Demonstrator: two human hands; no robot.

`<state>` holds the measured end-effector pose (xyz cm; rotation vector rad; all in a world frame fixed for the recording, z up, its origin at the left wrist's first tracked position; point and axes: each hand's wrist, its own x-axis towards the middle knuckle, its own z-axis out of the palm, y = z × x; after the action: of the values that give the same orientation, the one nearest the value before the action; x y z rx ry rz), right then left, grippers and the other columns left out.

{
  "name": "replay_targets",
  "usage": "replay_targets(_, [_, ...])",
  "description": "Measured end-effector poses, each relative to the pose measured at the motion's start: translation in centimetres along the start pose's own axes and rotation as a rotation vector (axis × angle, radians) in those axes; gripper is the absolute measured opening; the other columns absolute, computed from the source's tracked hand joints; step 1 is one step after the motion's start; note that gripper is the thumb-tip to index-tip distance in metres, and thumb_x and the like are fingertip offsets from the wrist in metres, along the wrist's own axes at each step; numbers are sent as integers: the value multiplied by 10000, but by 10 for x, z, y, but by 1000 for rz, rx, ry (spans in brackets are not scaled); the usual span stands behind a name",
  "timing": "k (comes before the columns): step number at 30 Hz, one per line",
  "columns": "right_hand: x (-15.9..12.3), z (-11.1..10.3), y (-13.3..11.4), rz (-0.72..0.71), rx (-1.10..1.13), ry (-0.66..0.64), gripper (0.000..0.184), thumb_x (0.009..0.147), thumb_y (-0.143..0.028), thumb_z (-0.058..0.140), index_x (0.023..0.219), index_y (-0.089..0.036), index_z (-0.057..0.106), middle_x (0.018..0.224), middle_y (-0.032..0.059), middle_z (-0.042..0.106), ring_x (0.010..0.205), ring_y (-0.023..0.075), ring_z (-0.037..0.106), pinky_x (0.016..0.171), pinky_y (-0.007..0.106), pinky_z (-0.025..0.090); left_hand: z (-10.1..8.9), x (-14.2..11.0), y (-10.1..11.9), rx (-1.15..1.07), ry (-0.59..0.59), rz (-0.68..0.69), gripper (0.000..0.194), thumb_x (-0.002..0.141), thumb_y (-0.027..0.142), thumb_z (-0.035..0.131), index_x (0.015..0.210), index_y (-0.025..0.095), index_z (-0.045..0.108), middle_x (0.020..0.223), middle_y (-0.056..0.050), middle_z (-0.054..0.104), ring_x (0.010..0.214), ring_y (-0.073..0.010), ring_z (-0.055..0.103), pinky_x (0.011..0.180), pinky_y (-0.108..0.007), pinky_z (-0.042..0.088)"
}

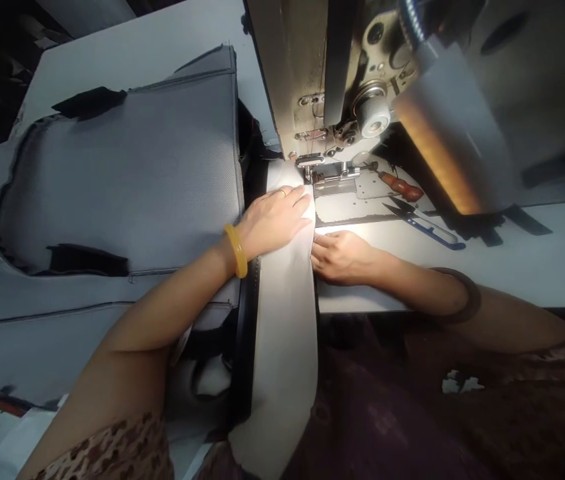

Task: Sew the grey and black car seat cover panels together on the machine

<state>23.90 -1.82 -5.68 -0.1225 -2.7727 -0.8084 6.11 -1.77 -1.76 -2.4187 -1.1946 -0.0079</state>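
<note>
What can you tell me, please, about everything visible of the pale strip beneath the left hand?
The pale strip is long and narrow, and looks like pliable fabric or leather. It runs from the presser foot toward the person, curving at its near end. A dark band borders its left. The left hand lies flat on it; the right hand touches its right edge.

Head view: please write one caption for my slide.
At a sewing machine, left hand resting on a white strip, right hand touching its edge.
</note>
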Motion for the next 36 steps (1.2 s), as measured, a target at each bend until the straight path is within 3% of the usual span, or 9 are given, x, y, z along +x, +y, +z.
replay_targets(5, [2, -4, 4, 31, 3, -89, 293, 819, 7, 299, 761, -127, 553, 642, 60, 532, 629, 174, 490, 424, 263, 208, 6, 9, -7, -24, -17, -22, 374, 962, 298, 352, 1215, 85, 525, 1233, -138, 558, 1115, -236, 545, 907, -343, 482])
replay_targets(7, [2, -5, 3, 20, -24, -90, 272, 793, 23, 328, 746, -122, 553, 669, 74, 551, 645, 175, 499, 428, 257, 212, 2, 9, -4, -16, -30, -13, 355, 961, 226, 320, 1208, 77, 527, 1239, -149, 550, 1136, -234, 533, 902, -343, 486])
replay_targets(10, [-1, -4, -4, -17, -32, -18, 230, 781, 11, 374, 714, -118, 552, 694, 89, 567, 656, 170, 497, 461, 260, 262, -11, -1, 9, -8, -127, -10, 342, 913, 76, 294, 1113, 72, 572, 1252, -161, 538, 1170, -244, 507, 857, -348, 513])
replay_targets(13, [-4, -2, -14, -35, -11, 89, 237, 788, 3, 376, 681, -129, 541, 636, 58, 533, 599, 144, 455, 486, 265, 297, -21, -18, 24, -31, -212, -27, 314, 902, 66, 303, 968, 79, 609, 1235, -169, 546, 1187, -278, 494, 835, -366, 526])
replay_targets(17, [-6, -3, -21, -92, -57, 129, 252, 775, 26, 372, 667, -142, 526, 582, 25, 505, 545, 136, 443, 445, 255, 282, -20, -37, 34, 12, -137, -26, 295, 935, 122, 316, 978, 81, 605, 1295, -169, 516, 1243, -312, 458, 924, -411, 489])
replay_targets(23, [-10, -13, -26, -103, -177, 207, 257, 798, 1, 355, 711, -106, 572, 658, 83, 611, 679, 195, 598, 516, 291, 437, -4, -45, 32, 9, -58, -43, 427, 967, 284, 347, 1329, 80, 447, 1389, -173, 442, 1307, -346, 385, 1023, -461, 426])
replay_targets(29, [-13, -11, -33, -83, -123, 324, 229, 798, -27, 360, 686, -111, 542, 613, 80, 590, 689, 216, 628, 454, 276, 417, -1, -47, 26, -64, -53, 51, 431, 961, 326, 373, 1304, 89, 483, 1389, -164, 450, 1325, -317, 371, 1008, -482, 443])
replay_targets(36, [-13, -14, -34, -81, -108, 311, 229, 801, -27, 352, 664, -145, 493, 605, 48, 556, 688, 200, 614, 468, 273, 387, -4, -48, 24, -80, -32, 87, 366, 956, 313, 393, 1237, 131, 543, 1370, -127, 488, 1301, -297, 413, 1009, -539, 420])
